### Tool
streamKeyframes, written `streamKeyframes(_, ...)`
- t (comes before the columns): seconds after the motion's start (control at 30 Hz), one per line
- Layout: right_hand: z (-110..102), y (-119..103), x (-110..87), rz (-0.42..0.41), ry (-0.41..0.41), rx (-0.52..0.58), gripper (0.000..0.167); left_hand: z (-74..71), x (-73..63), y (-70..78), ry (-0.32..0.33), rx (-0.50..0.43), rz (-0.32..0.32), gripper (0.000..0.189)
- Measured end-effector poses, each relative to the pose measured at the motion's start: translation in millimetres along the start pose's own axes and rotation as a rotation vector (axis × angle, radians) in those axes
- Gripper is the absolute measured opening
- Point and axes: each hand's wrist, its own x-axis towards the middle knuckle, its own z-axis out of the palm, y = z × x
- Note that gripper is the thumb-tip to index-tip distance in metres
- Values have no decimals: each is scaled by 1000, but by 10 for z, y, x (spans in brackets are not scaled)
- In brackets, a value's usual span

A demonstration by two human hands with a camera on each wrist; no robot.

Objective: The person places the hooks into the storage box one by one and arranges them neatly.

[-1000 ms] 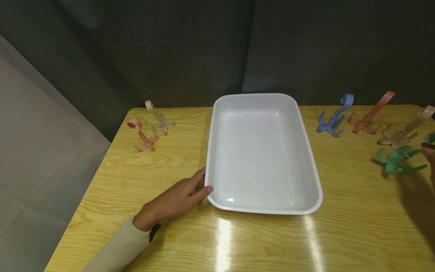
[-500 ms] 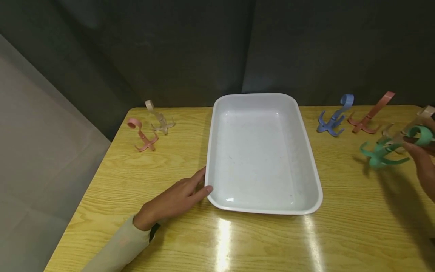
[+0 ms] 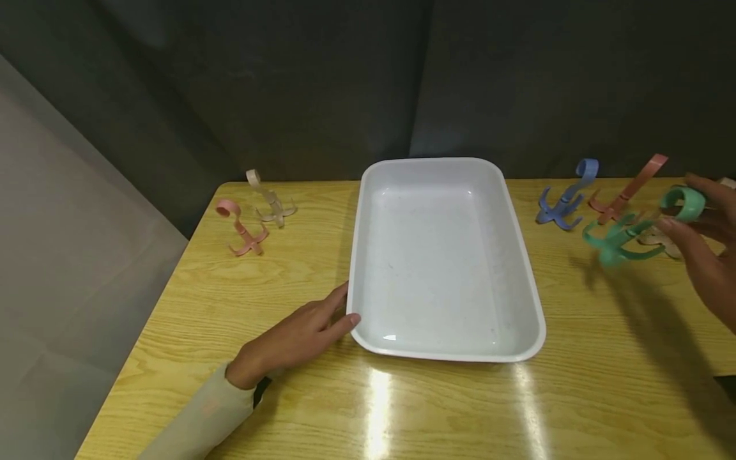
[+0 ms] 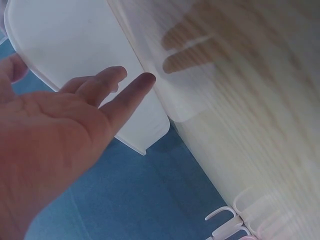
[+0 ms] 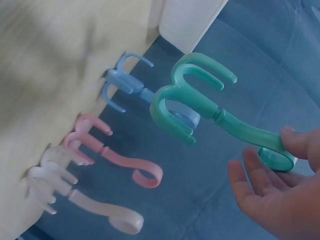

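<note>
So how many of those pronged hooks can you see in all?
6: a pink hook and cream hook left of the white tray; a blue hook, red hook and beige hook right of it; the green hook in the right hand. Others may be out of view.

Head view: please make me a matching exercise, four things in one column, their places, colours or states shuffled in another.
1. Green hook
2. Tray
3. Left hand
4. Blue hook

A. On the table, between tray and a pink hook
B. Thumb over the tray's rim
C. Held by the right hand
D. White

Pairs: 1-C, 2-D, 3-B, 4-A
</note>
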Motion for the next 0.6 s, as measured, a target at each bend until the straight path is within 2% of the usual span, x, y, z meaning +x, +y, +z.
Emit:
streamKeyframes(0.1,25,-72,77,5,-34,-8,47,1,3,-6,-1,0,1,71)
streamKeyframes(0.27,74,-142,220,-42,-68,-2,48,-12,13,-4,-1,9,-5,71)
streamKeyframes(0.37,111,-197,287,-26,-85,-9,50,-8,19,-11,-3,9,0,71)
streamKeyframes(0.6,172,-369,467,-1,-171,-126,57,5,3,-8,-4,8,-16,72)
